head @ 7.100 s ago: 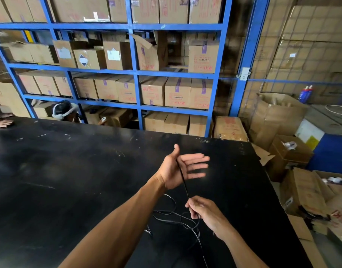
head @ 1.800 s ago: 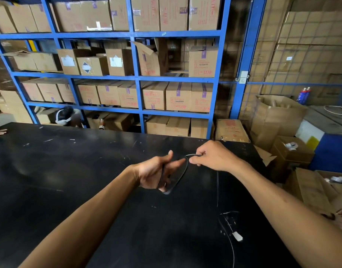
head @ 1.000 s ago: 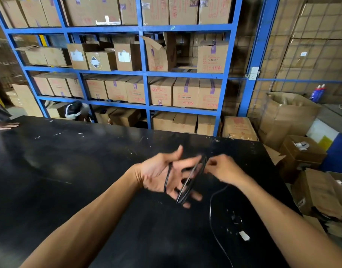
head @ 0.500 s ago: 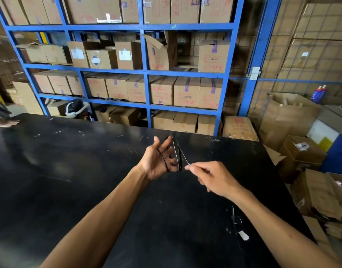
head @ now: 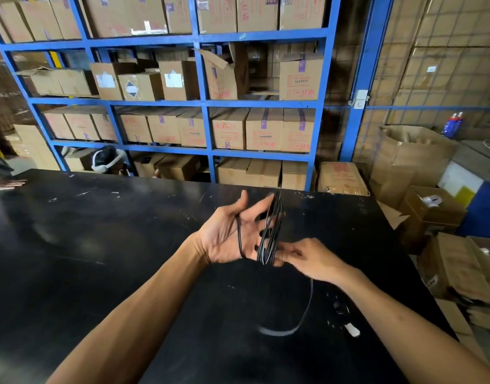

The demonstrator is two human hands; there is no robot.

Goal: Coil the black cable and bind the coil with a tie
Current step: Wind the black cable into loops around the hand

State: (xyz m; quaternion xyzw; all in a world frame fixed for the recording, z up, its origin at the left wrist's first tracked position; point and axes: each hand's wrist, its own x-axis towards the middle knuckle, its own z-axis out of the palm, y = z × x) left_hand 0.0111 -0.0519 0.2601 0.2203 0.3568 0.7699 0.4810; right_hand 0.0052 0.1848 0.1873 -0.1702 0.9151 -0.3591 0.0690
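Black cable (head: 270, 231) looped round spread left hand (head: 227, 236); right hand (head: 307, 259) pinching coil.

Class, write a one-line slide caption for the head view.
Left hand open with black cable looped around it; right hand feeds cable.

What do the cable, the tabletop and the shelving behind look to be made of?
Black cable: probably rubber or plastic sheathing, slightly glossy, bending in tight loops around the left hand. Table: a smooth black board, scuffed with pale marks; core material unclear. Shelving: blue-painted, likely metal, in thin straight beams.
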